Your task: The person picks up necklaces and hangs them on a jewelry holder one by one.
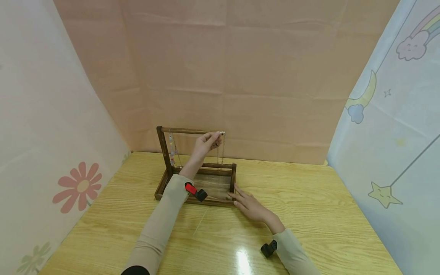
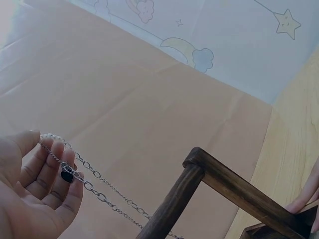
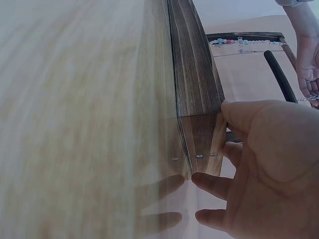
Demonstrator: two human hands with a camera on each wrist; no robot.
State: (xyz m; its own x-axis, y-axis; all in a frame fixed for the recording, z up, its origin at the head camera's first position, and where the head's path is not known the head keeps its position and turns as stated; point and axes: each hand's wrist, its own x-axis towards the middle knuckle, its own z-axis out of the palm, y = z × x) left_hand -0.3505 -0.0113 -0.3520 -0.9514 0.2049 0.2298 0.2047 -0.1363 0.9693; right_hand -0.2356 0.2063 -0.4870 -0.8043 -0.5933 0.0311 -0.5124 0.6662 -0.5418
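Note:
My left hand (image 1: 207, 144) pinches a silver chain necklace (image 2: 94, 191) between thumb and fingers, near the right end of the top bar of a dark brown wooden jewelry stand (image 1: 161, 152). White beads and a dark pendant (image 2: 67, 175) show at the fingers; two lengths of chain hang down. My right hand (image 1: 252, 208) rests at the stand's front right corner, its fingers spread and mostly straight against the wood. In the right wrist view, the thumb touches the edge of the front board (image 3: 197, 59). At the bar's left end hangs a colorful beaded string (image 1: 172, 151).
The stand's low tray (image 1: 214, 183) lies below the bar on a yellow wood-grain table (image 1: 292, 214). Behind stands a plain tan backdrop (image 1: 268, 95). Patterned white sheets (image 1: 378, 152) flank both sides.

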